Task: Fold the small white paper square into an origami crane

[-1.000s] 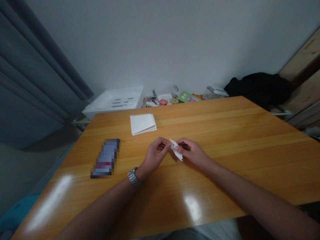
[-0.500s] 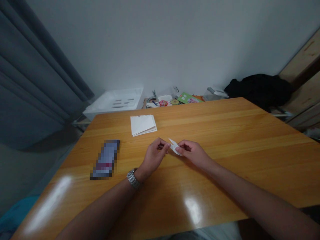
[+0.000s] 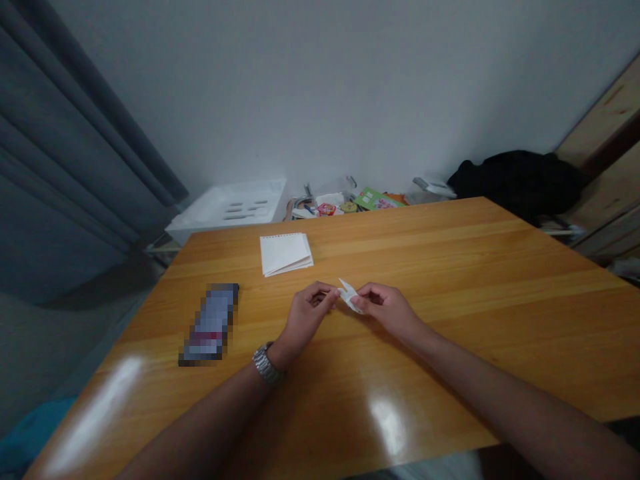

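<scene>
Between my hands, just above the wooden table (image 3: 450, 267), is a small piece of folded white paper (image 3: 349, 293) with a pointed tip standing up. My right hand (image 3: 387, 308) is closed on its right side, thumb on top. My left hand (image 3: 311, 308) pinches the paper's left end between thumb and fingertips. A metal watch (image 3: 266, 363) circles my left wrist. The paper's underside and some of my fingers are hidden.
A stack of white sheets (image 3: 285, 253) lies beyond my left hand. Further left is a phone (image 3: 213, 325), blurred out. Behind the table are a white plastic tray (image 3: 230, 207), a green booklet (image 3: 375, 199) and a black cloth item (image 3: 520, 183).
The fingers of my left hand have shifted slightly at the paper's left end. My right hand keeps its hold. The whole view has moved a little.
</scene>
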A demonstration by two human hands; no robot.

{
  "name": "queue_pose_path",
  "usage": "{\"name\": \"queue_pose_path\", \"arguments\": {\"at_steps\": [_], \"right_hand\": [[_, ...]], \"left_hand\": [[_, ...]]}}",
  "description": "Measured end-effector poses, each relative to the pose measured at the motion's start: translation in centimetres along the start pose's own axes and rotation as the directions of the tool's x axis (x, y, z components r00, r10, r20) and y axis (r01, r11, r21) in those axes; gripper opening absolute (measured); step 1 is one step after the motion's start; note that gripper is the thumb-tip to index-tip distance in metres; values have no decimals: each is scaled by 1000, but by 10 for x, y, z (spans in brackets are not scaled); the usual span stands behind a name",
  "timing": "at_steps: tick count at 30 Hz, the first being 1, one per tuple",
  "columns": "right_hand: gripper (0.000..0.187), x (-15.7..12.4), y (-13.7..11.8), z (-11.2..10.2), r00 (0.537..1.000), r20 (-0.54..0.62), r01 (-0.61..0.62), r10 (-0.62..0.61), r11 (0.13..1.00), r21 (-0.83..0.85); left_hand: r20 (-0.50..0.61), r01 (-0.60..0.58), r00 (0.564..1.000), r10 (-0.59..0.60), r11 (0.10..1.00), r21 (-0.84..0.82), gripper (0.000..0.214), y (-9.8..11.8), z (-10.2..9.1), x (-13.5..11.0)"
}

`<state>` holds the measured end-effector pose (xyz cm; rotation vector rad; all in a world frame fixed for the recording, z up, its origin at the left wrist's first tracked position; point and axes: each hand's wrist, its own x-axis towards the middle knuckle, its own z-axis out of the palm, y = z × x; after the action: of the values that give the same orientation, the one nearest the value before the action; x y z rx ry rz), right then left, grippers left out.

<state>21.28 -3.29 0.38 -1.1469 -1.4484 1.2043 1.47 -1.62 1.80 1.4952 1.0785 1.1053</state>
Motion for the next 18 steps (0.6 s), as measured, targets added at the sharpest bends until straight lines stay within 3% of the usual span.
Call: {"name": "queue_pose_path", "arguments": {"at_steps": [5, 12, 18], "right_hand": [[29, 0, 0, 2, 1000, 11, -18, 17, 1000, 22], [30, -1, 1, 3, 993, 114, -39, 31, 997, 72], [26, -3, 0, 3, 990, 137, -20, 28, 998, -63]], "left_hand": [[-48, -48, 998, 52, 996, 78, 27, -1, 0, 0], [-33, -63, 997, 66, 994, 91, 28, 0, 0, -1], [0, -70, 998, 70, 994, 85, 29, 1, 2, -2]]}}
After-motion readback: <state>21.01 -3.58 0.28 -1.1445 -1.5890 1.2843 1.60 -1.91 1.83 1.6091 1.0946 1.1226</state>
